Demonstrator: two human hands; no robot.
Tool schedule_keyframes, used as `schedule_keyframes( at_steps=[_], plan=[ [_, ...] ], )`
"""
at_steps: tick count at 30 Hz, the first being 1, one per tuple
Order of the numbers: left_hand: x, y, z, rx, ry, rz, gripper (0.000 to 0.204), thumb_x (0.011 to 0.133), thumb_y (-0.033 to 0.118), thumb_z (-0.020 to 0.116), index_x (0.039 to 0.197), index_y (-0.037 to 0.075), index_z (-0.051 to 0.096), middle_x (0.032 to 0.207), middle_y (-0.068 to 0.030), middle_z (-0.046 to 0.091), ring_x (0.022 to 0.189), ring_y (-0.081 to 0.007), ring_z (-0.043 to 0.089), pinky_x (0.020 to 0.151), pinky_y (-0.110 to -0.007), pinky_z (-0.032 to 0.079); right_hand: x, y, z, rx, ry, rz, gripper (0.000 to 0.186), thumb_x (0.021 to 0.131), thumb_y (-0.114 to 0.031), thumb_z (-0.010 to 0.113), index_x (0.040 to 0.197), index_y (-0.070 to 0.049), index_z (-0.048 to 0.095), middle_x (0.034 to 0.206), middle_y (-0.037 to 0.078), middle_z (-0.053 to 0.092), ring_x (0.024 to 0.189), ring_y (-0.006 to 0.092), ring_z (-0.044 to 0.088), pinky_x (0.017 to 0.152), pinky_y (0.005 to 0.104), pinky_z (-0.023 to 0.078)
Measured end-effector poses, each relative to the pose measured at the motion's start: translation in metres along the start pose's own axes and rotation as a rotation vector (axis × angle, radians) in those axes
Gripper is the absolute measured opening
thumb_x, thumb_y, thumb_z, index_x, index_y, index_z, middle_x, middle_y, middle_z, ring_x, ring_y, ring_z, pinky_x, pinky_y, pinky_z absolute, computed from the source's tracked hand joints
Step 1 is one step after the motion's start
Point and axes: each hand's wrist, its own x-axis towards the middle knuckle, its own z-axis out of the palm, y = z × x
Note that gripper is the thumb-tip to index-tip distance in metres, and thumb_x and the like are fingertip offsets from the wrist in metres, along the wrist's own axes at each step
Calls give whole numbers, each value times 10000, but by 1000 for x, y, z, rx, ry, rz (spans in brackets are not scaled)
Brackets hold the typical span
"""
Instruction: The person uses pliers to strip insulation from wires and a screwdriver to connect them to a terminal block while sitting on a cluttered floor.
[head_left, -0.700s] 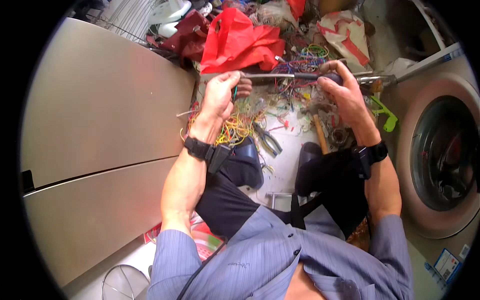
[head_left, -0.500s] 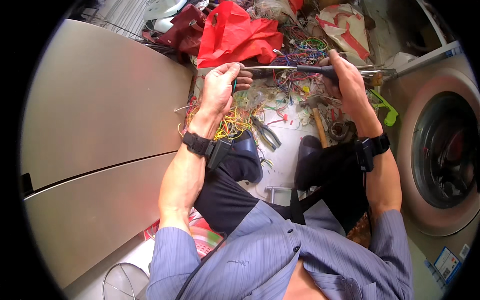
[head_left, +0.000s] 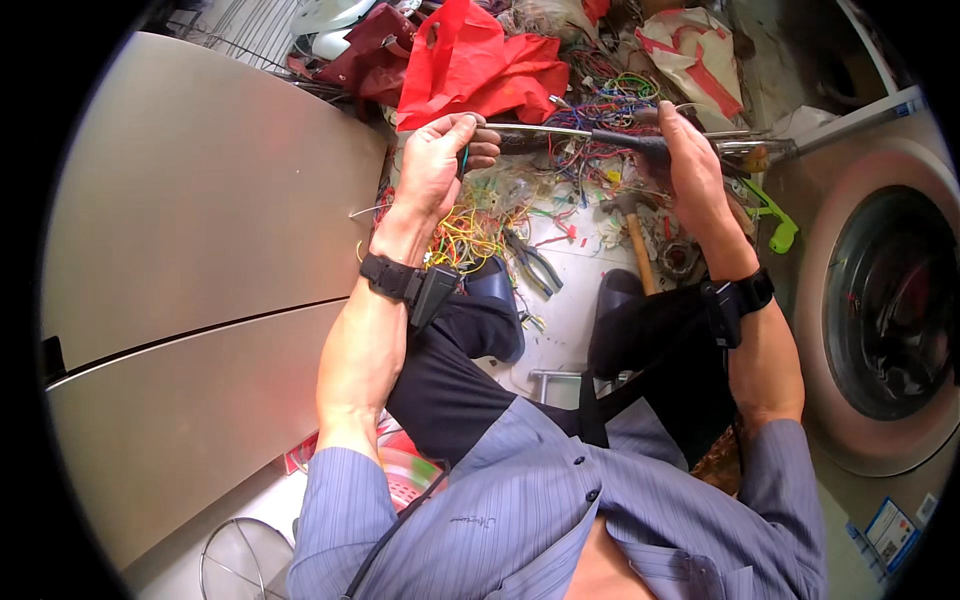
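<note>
Stretched between my hands is a long black-handled tool (head_left: pixel 625 141) with a thin straight metal shaft, much like a screwdriver; I cannot make out its exact kind. My left hand (head_left: pixel 440 158) pinches the shaft's far end between thumb and fingers. A short piece of teal wire (head_left: pixel 463 163) runs along that palm. Around the handle, my right hand (head_left: pixel 692 165) is closed, its fingers partly hidden and smeared. Below my left hand lies a tangle of yellow and red wires (head_left: pixel 465 238). Pliers (head_left: pixel 532 262) with dark handles rest open on the floor.
A hammer (head_left: pixel 636 240) lies near my right foot. Beyond my hands are a red bag (head_left: pixel 480 65) and heaped coloured wires (head_left: pixel 625 105). A metallic cabinet (head_left: pixel 210 190) stands left, a front-loading washing machine (head_left: pixel 890 300) right. A bright green plastic piece (head_left: pixel 780 225) sits beside it.
Both hands have shifted slightly. The tool now slopes a little more down toward my right hand, whose fingers look more blurred.
</note>
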Motion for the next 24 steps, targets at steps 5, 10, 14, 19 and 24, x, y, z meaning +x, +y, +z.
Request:
schedule_keyframes(
  at_steps=[5,10,14,19,24],
  plan=[
    [-4,-8,-14,64,-50,-235,186,997,162,627,1065,-4,677,921,-106,731,737,-158,699,646,-253,560,-8,-1,0,-795,-1,-632,191,922,-206,711,910,-19,677,703,47,603,623,210,587,569,338,474],
    [-1,-7,-15,-113,-19,-199,198,1001,178,623,1081,5,676,937,-96,729,760,-138,699,664,-250,578,-14,0,12,-514,-39,-722,218,854,-103,762,1039,-34,671,854,47,632,717,128,610,628,272,498],
    [-4,7,-7,-165,-57,-97,212,1007,201,614,1094,20,682,938,-98,738,759,-148,709,678,-261,589,-14,-15,4,-294,-165,-301,281,855,-86,743,1117,-12,672,912,-1,624,794,59,559,671,212,466],
    [-7,8,-1,-153,-78,-139,221,1003,212,620,1097,21,680,940,-116,746,739,-167,720,646,-276,588,-10,-25,-10,-278,-264,133,305,987,-273,602,998,8,721,703,-37,606,620,62,519,554,253,414],
    [-7,4,1,-171,-68,-179,213,1002,209,621,1087,22,680,937,-116,741,767,-177,721,664,-280,589,-18,-11,1,-640,-32,-541,179,896,-122,712,1039,-14,700,757,65,656,667,131,600,631,287,486]
  ],
)
